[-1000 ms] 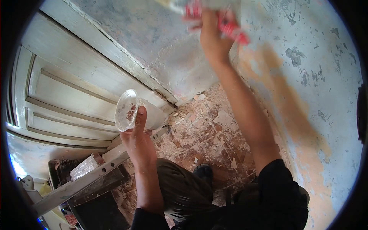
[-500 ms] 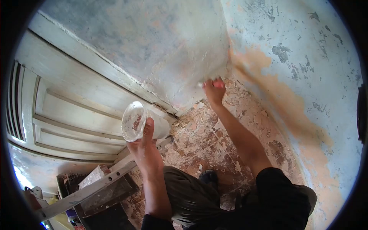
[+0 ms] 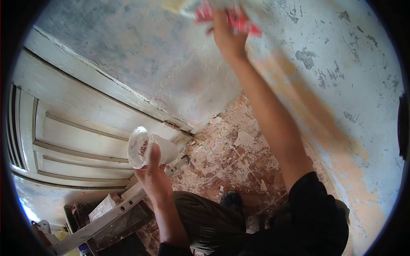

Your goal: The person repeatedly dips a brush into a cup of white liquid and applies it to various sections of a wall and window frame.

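Observation:
A translucent plastic container (image 3: 164,150) is tilted with its open rim toward me, and my left hand (image 3: 154,181) is wrapped round it, thumb along its side. Near the top edge of the view, my right hand (image 3: 229,36) grips a red-handled tool (image 3: 241,21), blurred by motion. The tool has a pale, yellowish end at its left, beside the patchy wall (image 3: 171,55). Whether it touches the wall I cannot tell.
A white panelled door (image 3: 81,128) stands at the left. Below it are a metal bar (image 3: 100,219) and a dark crate (image 3: 77,211). Paint flakes cover the floor (image 3: 239,158). A blue-white wall with orange patches (image 3: 333,85) is on the right.
My right hand has moved up from the wall's lower corner to the top of the view, with the red-handled tool. The container in my left hand has shifted slightly down and left.

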{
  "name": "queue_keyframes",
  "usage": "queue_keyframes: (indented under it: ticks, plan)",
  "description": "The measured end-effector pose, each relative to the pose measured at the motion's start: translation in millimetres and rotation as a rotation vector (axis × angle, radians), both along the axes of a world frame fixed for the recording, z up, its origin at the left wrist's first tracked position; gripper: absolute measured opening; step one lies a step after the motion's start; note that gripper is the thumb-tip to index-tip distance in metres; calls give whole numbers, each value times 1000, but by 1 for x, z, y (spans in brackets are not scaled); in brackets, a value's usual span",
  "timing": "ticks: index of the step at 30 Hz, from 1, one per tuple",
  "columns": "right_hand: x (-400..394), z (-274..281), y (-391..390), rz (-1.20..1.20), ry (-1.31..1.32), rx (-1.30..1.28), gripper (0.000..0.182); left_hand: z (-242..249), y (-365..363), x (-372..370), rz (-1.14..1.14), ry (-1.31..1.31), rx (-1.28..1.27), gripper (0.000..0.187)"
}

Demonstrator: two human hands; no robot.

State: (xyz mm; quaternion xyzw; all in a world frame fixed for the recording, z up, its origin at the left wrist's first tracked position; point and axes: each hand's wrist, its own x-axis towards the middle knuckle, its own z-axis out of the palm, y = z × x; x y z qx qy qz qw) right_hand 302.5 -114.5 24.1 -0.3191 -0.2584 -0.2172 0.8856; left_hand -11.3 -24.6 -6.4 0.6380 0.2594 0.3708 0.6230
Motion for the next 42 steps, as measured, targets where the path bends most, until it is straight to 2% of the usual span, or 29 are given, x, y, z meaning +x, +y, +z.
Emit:
queue_keyframes:
  ticks: [2,3,4,6,9,13,19,22,25,28,32,35,42]
  plan:
    - [-1,-87,8,42,203,-40,24,2,-3,-3,16,-17,4,61]
    - [0,-135,11,-64,268,-118,24,4,-3,-3,22,-28,12,61]
    - [-13,-159,0,18,324,-112,19,5,-1,-3,25,-34,18,61]
    - [-20,-214,-7,-44,443,-173,14,2,-1,-3,30,-39,8,61]
    - [-34,-245,-31,-13,520,-177,18,0,-4,0,-30,-22,26,62]
    - [-52,-237,-80,65,640,-250,19,9,-17,2,-41,-9,-25,64]
    - [-68,-194,-112,398,758,-95,32,9,-21,-2,-49,-31,-33,63]
    - [-71,-169,-112,423,924,-221,48,11,-19,-3,-71,-26,-48,63]
    - [-73,-164,-115,428,905,-364,63,10,-17,-4,-76,-38,-47,63]
    - [-74,-162,-105,343,963,-460,70,9,-17,-6,-57,-49,-31,63]
    - [-66,-183,-101,505,972,-310,70,12,-20,-8,-30,-35,-24,62]
    - [-64,-196,-96,473,1055,-286,71,12,-19,-8,-33,-36,-24,62]
    - [-74,-198,-97,571,956,-397,67,15,-23,-5,-60,-21,-39,64]
